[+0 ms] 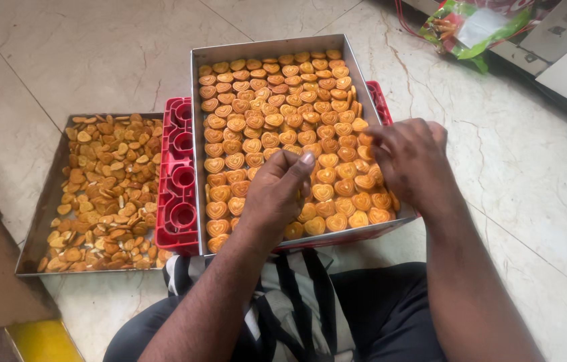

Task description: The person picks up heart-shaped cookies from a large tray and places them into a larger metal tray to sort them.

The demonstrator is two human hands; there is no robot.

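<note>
left hand (276, 191) grip: fingers curled, contents not visible | right hand (407, 161) grip: pinched closed, can't tell on what | heart biscuits (283, 121) in steel tray (196, 100) directly beneath both hands, rows run away from person | right hand nearer tray's right edge

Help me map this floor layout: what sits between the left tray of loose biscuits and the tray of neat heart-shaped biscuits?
A red plastic mould tray with round cavities lies between the left tray and the heart-biscuit tray, seen in the head view.
</note>
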